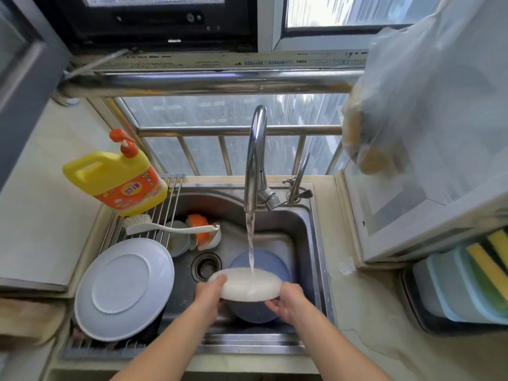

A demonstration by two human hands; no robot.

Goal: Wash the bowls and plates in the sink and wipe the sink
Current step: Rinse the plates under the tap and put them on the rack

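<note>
Over the steel sink (302, 215), a white bowl (244, 283) sits under the running tap (255, 149), with water falling into it. My left hand (210, 294) grips its left rim, and my right hand (286, 299) holds its right underside. Below the bowl a blue plate (270, 262) lies in the basin. At the basin's back left stand an orange bowl (199, 228) and other small bowls (178, 242). A large white plate (123, 288) rests upside down on the roll-up rack (167, 199) at the left.
A yellow detergent bottle (121, 180) and a white dish brush (165, 228) lie on the rack. The drain (206, 266) is open in the basin. At the right stand a white appliance (412, 210) and a tub with sponges (467, 284). A plastic bag (412, 92) hangs above.
</note>
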